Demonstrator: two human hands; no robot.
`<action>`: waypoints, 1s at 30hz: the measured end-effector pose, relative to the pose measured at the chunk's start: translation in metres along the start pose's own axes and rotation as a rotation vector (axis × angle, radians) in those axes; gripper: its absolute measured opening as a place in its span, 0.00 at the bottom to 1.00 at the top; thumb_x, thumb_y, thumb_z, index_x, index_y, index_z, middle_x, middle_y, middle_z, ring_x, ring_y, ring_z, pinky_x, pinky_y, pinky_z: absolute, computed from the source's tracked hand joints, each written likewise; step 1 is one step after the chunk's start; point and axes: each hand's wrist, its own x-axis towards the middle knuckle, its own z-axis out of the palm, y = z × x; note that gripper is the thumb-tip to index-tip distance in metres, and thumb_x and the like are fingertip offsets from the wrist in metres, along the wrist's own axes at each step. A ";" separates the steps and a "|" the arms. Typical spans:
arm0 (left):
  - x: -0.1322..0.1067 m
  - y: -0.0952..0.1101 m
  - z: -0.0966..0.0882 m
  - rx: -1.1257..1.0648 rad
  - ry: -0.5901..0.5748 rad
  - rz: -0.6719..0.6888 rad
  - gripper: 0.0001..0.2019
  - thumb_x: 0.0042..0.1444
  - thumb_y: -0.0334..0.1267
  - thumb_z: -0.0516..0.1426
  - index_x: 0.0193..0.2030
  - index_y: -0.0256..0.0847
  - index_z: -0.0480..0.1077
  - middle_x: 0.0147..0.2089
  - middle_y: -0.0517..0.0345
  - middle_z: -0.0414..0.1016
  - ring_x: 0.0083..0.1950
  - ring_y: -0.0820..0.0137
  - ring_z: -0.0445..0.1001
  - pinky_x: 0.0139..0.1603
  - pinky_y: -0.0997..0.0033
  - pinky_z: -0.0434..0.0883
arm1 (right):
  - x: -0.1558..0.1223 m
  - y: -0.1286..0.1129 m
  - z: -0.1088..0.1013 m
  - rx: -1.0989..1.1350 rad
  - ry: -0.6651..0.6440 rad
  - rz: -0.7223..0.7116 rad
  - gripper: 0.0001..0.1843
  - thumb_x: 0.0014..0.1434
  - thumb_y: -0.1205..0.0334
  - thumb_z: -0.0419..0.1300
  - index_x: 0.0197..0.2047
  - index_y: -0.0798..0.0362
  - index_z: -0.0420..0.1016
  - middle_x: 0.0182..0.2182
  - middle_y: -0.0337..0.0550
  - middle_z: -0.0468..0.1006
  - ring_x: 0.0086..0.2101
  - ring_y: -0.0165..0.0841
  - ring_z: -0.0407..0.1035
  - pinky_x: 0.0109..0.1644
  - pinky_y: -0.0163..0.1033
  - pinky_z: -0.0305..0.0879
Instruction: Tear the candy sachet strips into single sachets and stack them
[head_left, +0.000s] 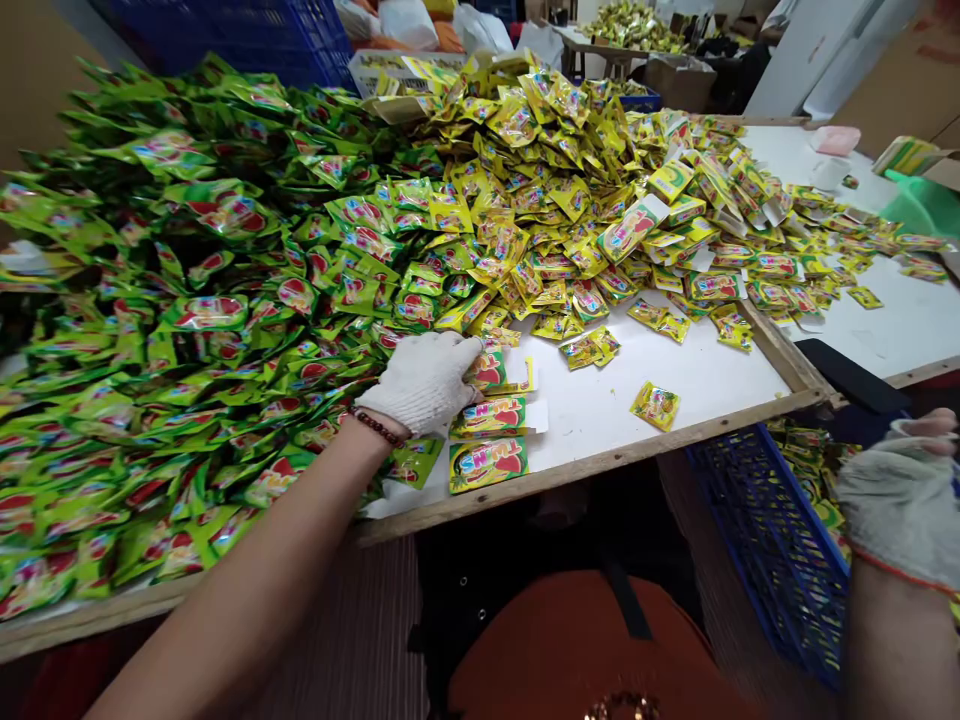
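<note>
These glossy yellow-green foil sachets (pixel 487 465) with a red fruit print sit right at the near edge of the wood-framed white table (pixel 600 470). They look feather-light, floppy and probably slippery when stacked, so I'd pinch one by its crimped edge or sweep a bunch with a flat palm.

The left hand (pixel 424 382), in a white knit glove, lies open and flat on them, fingers together, with no real grip. A big green sachet heap (pixel 187 300) spills across the table's left side, and a yellower heap (pixel 562 170) fills the far side. Off the table's near right corner, the gloved right hand (pixel 904 500) hangs half-curled above a blue plastic crate (pixel 772 540). I can't tell whether it's holding anything.
</note>
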 end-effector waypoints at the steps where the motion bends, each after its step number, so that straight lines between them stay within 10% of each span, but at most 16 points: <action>1: -0.002 0.002 -0.001 -0.017 0.032 -0.017 0.15 0.53 0.46 0.59 0.45 0.40 0.71 0.47 0.43 0.76 0.49 0.48 0.74 0.44 0.58 0.66 | -0.003 0.004 0.006 0.075 -0.023 0.045 0.23 0.62 0.32 0.50 0.46 0.32 0.81 0.64 0.37 0.68 0.52 0.33 0.74 0.29 0.43 0.72; 6: -0.019 0.022 -0.011 -0.499 0.247 -0.188 0.07 0.54 0.43 0.58 0.36 0.42 0.69 0.35 0.53 0.75 0.38 0.59 0.74 0.37 0.64 0.66 | -0.029 0.037 0.086 0.123 -0.275 0.162 0.15 0.53 0.48 0.70 0.42 0.42 0.77 0.32 0.39 0.80 0.30 0.34 0.77 0.31 0.41 0.75; 14: -0.024 0.115 0.018 -1.726 0.250 -0.189 0.19 0.48 0.50 0.66 0.36 0.39 0.68 0.31 0.60 0.76 0.29 0.71 0.74 0.31 0.71 0.73 | -0.042 0.075 0.195 -0.112 -0.679 0.041 0.21 0.51 0.54 0.71 0.43 0.50 0.67 0.43 0.43 0.78 0.43 0.36 0.77 0.50 0.43 0.75; 22: -0.017 0.130 0.051 -1.479 0.426 -0.024 0.20 0.55 0.40 0.62 0.54 0.41 0.66 0.47 0.51 0.78 0.47 0.63 0.79 0.49 0.61 0.77 | -0.023 0.097 0.192 -0.274 -0.734 -0.078 0.13 0.55 0.59 0.65 0.43 0.51 0.72 0.37 0.42 0.79 0.39 0.36 0.76 0.47 0.43 0.73; 30: -0.014 0.117 0.036 -1.182 0.435 0.099 0.07 0.60 0.39 0.57 0.36 0.40 0.74 0.36 0.56 0.79 0.40 0.67 0.76 0.44 0.66 0.74 | -0.013 0.083 0.192 -0.449 -0.840 -0.172 0.07 0.58 0.58 0.62 0.34 0.53 0.77 0.28 0.40 0.76 0.30 0.32 0.70 0.35 0.37 0.68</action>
